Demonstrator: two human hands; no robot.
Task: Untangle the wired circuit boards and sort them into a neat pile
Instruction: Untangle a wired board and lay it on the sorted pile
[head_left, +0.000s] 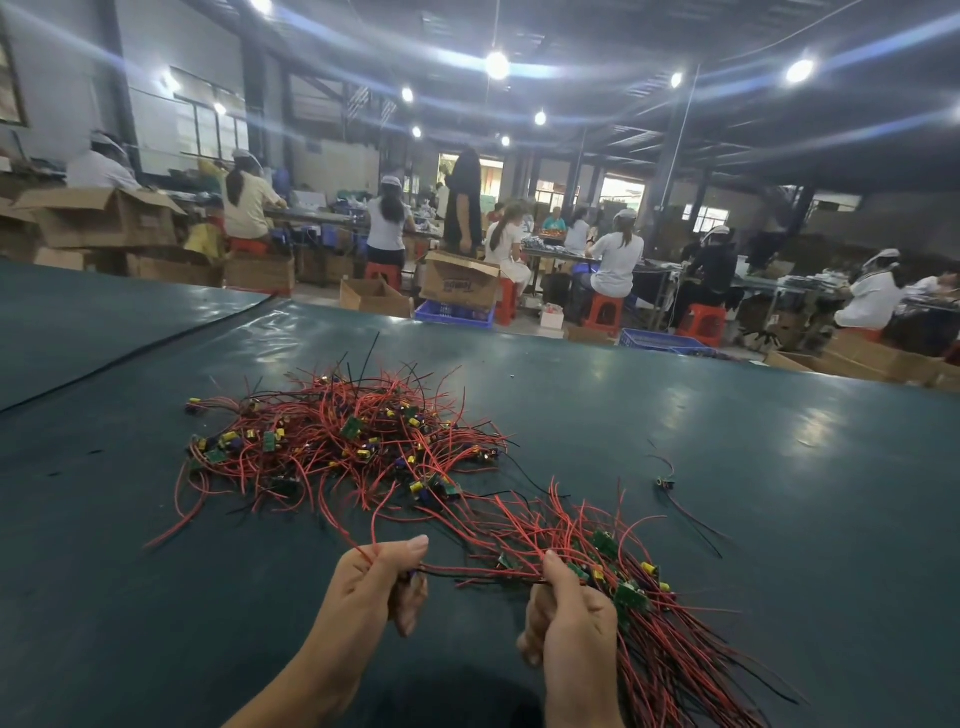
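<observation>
Mostly red wire: the tangled heap of small green circuit boards, with yellow and purple parts on them, sprawls mid-counter, its thin red and black leads looping every way. Nearer and to the right lies a combed bundle, its leads running roughly one way; the right hand curls its fingers round it. The left hand pinches leads stretched taut toward that bundle. One stray board lies apart, farther right.

Dark green table, tangled wired boards, sorted bundle, stray board
</observation>
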